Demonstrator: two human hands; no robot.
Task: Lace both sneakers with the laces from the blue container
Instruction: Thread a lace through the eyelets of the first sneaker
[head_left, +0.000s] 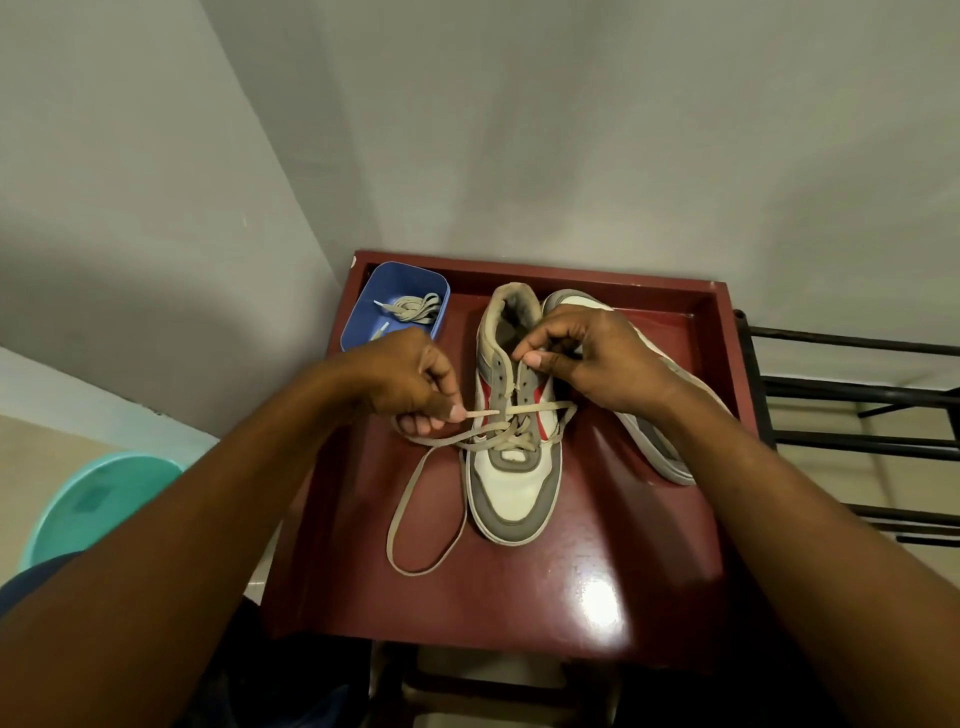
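A grey, white and red sneaker stands toe toward me on the dark red table. A beige lace crosses its lower eyelets and loops loose on the table to the left. My left hand pinches one end of that lace just left of the shoe. My right hand rests over the shoe's upper eyelets, fingers pinched, apparently on the lace's other end. The second sneaker lies on its side to the right, partly under my right hand. A blue container at the back left holds another coiled lace.
The table has a raised rim along the back and right side and stands in a grey wall corner. A black metal rack stands to the right. A teal plastic stool sits on the floor to the left.
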